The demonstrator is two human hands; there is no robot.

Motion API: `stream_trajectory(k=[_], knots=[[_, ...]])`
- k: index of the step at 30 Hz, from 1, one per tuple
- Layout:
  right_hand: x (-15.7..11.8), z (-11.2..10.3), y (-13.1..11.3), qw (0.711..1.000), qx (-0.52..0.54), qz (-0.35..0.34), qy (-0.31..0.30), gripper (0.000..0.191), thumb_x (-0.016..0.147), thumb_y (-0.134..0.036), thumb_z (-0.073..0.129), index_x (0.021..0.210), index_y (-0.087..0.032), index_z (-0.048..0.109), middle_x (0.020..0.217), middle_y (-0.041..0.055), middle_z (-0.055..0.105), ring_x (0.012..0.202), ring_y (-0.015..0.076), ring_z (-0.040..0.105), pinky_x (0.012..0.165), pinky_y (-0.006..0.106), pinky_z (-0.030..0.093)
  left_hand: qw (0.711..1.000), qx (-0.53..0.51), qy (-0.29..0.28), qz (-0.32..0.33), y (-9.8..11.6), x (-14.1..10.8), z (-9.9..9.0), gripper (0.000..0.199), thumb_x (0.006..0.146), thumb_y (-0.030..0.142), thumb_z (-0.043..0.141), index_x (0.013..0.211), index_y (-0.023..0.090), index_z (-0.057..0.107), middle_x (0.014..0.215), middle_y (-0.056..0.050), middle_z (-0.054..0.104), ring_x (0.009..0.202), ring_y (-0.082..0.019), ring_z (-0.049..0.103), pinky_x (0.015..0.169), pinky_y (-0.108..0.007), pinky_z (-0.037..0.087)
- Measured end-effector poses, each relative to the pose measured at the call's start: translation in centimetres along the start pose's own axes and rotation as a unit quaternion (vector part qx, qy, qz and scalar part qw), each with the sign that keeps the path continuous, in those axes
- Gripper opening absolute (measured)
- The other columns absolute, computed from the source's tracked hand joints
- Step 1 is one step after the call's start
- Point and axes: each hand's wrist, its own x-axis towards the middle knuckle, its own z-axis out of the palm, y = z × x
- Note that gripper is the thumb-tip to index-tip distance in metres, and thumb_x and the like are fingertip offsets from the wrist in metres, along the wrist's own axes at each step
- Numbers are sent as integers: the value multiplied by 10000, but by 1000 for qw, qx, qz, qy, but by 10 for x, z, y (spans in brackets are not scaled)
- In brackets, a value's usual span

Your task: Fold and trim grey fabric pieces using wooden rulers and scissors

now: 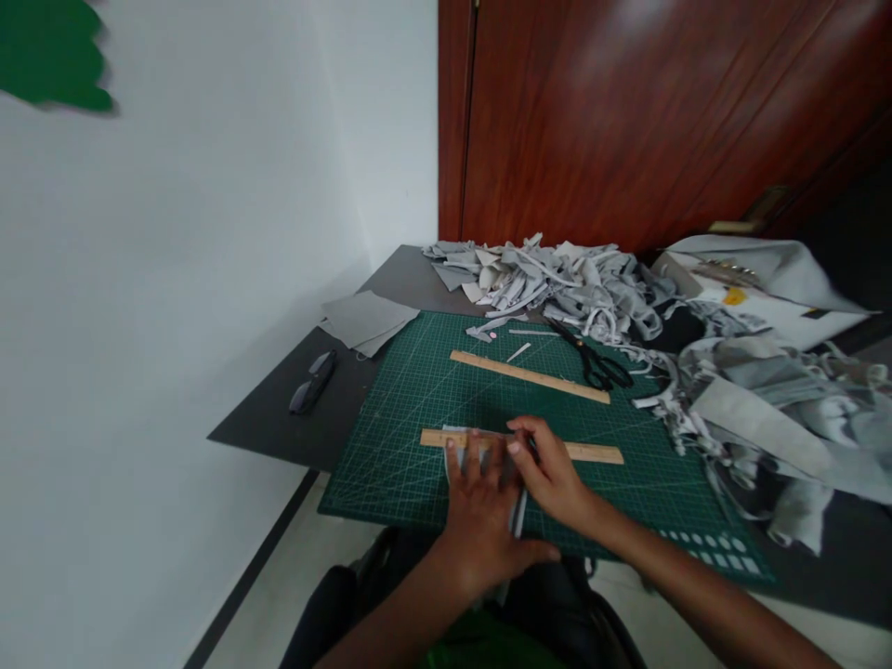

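My left hand (482,520) lies flat with its fingers spread, pressing a wooden ruler (592,452) onto a piece of grey fabric (519,518). The fabric runs under the palm and over the near edge of the green cutting mat (397,465). My right hand (554,472) is closed in a pinch beside the left fingertips, at the ruler's far edge. Whatever it pinches is too small or hidden to make out. Farther up the mat lie a second wooden ruler (530,375) and black-handled scissors (600,365).
Folded eyeglasses (313,381) and flat grey fabric sheets (369,319) lie at the left. A heap of grey scraps (550,274) fills the back, with more fabric (801,418) at the right. Behind stands a white box (753,302). A wall (209,186) borders the left.
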Motion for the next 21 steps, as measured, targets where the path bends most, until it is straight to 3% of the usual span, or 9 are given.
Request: stream_trajectory(k=[3, 5, 8, 10, 14, 18, 21], knots=[[28, 4, -12, 996, 8, 54, -68, 177, 1028, -342, 523, 1152, -238, 595, 909, 20, 620, 817, 194, 603, 752, 323, 495, 1000, 20, 14, -7, 0, 1, 6, 1272, 685, 993, 546, 1680, 274, 211, 1734, -151, 225, 1590, -515, 26, 1206, -822, 32], [59, 7, -8, 987, 51, 90, -125, 173, 992, -366, 562, 1078, -227, 620, 828, -12, 591, 754, 174, 562, 714, 302, 464, 999, 40, 22, -14, 1, 3, 10, 1317, 637, 1011, 561, 1668, 248, 259, 1739, -160, 200, 1589, -518, 37, 1208, -818, 39], [102, 14, 16, 961, 112, 173, -183, 285, 912, -432, 640, 742, -208, 589, 701, -31, 543, 701, 147, 499, 646, 261, 421, 997, 68, 26, -22, 2, 5, 14, 1386, 591, 1017, 590, 1654, 180, 287, 1740, -176, 188, 1592, -511, 42, 1217, -805, 40], [119, 17, 36, 951, 127, 207, -191, 323, 877, -474, 664, 713, -207, 585, 608, -53, 475, 591, 123, 430, 536, 229, 355, 996, 79, 26, -22, 3, 5, 15, 1401, 588, 1007, 608, 1649, 152, 286, 1736, -183, 200, 1596, -498, 43, 1220, -803, 39], [124, 13, 59, 922, 170, 274, -215, 359, 877, -570, 616, 781, -225, 585, 491, -122, 284, 409, 88, 231, 384, 211, 187, 996, 88, 25, -18, 6, 4, 12, 1366, 632, 990, 599, 1648, 136, 277, 1735, -189, 198, 1604, -471, 52, 1227, -796, 41], [118, 9, 64, 908, 218, 298, -197, 352, 893, -576, 619, 823, -235, 573, 483, -131, 290, 386, 82, 210, 352, 212, 158, 995, 95, 20, -8, 8, 3, 10, 1346, 683, 1010, 508, 1647, 102, 263, 1735, -204, 178, 1610, -448, 60, 1238, -779, 8], [115, 10, 63, 918, 230, 280, -162, 344, 883, -547, 687, 813, -227, 582, 519, -113, 356, 400, 70, 253, 352, 209, 173, 995, 98, 14, -5, 7, 3, 11, 1335, 694, 1020, 465, 1643, 101, 275, 1730, -217, 185, 1606, -448, 100, 1243, -766, -9]])
